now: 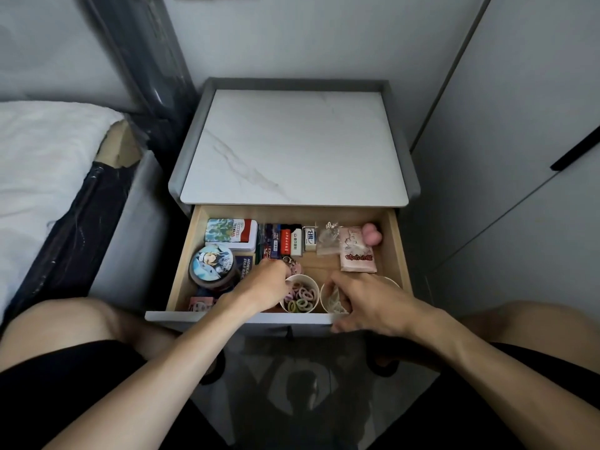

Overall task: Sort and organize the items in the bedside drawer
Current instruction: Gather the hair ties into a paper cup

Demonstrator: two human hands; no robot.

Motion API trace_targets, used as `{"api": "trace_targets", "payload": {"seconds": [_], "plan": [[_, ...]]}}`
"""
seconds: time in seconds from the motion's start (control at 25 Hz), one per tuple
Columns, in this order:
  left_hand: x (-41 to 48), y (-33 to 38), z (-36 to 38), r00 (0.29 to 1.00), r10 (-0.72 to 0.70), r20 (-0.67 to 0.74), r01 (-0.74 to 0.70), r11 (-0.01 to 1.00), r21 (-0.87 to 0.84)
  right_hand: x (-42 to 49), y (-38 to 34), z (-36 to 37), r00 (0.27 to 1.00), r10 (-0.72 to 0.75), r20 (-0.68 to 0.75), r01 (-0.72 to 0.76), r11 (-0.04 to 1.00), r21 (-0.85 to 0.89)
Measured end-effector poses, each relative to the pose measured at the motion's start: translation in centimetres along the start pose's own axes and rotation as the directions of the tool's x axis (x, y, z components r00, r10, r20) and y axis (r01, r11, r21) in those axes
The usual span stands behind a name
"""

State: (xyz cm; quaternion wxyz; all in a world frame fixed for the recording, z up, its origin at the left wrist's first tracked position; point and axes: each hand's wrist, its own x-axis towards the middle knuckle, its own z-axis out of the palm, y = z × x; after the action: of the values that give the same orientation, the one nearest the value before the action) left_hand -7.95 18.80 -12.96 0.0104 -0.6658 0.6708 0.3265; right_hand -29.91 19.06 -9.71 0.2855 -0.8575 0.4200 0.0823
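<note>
The wooden bedside drawer (397, 248) stands pulled open. My left hand (263, 284) reaches in with curled fingers and pinches a pink keychain charm (293, 266) just behind a white cup of coloured hair ties (300, 295). My right hand (363, 300) rests over the drawer's front edge, its fingers curled on the rim of a second white cup (331, 298) holding a clear bag. A round illustrated tin (212, 264), a rectangular tin (232, 233), small boxes (289, 241), a pink packet (357, 254) and a pink heart-shaped thing (371, 235) lie in the drawer.
The nightstand's white marble top (292, 147) is bare. A bed with white sheet (42, 164) runs along the left. A grey wardrobe door (519, 157) with a black handle stands at the right. My knees frame the drawer front (227, 318).
</note>
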Motion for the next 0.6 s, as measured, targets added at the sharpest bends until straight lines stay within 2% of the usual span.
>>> {"api": "trace_targets", "payload": {"seconds": [0.12,0.28,0.4,0.6], "plan": [[-0.4,0.1,-1.3,0.999,0.021,-0.035,-0.021,1.000,0.002,0.3,0.2,0.1,0.999,-0.021,-0.037,0.019,0.997,-0.069],[0.3,-0.1,-3.9,0.977,0.022,-0.211,-0.002,0.996,0.094,1.6,0.8,-1.0,0.997,-0.019,-0.076,0.013,0.997,-0.082],[0.6,-0.2,-6.6,0.947,0.036,-0.319,0.002,0.993,0.119,3.4,1.0,-2.4,0.989,-0.026,-0.144,0.000,0.984,-0.177],[1.1,-0.4,-9.7,0.957,0.010,-0.289,0.032,0.990,0.140,6.8,1.8,-5.4,0.963,-0.057,-0.265,-0.054,0.918,-0.393]]}}
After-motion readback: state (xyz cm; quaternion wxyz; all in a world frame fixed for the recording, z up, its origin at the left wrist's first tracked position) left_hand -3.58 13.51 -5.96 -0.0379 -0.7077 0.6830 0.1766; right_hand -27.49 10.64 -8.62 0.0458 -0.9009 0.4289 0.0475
